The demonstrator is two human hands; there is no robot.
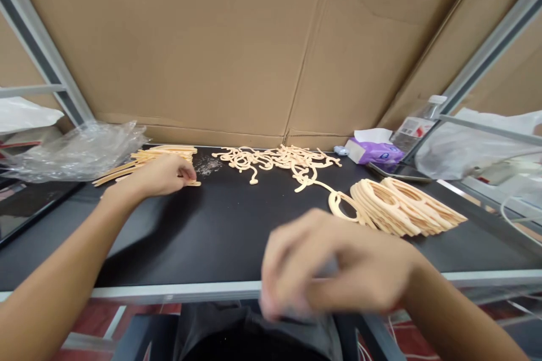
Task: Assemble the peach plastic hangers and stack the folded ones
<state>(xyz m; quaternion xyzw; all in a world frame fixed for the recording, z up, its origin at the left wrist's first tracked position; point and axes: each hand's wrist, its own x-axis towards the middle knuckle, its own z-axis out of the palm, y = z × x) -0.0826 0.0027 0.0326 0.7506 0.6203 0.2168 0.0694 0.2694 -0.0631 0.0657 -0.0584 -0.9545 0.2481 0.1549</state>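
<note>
My left hand (163,175) is closed, fingers pinched on a flat pale strip (193,183) whose end pokes out past the fingertips. Just behind and beside it lies a pile of long pale strips (165,150). Over the front edge of the black table hangs my right hand (330,265), smeared by motion; its fingers look curled, and whether anything is in them does not show. Beyond it, toward the right, pale flat pieces with oval openings (381,208) lean together in stacked rows. Small curved, hook-like pale pieces (292,158) lie heaped at the back middle.
Cardboard (203,45) walls off the back of the black table (220,237). Clear plastic bags (84,152) lie at the left. A purple tissue pack (379,152) and a plastic bottle (415,127) stand at the back right. Metal posts rise on both sides.
</note>
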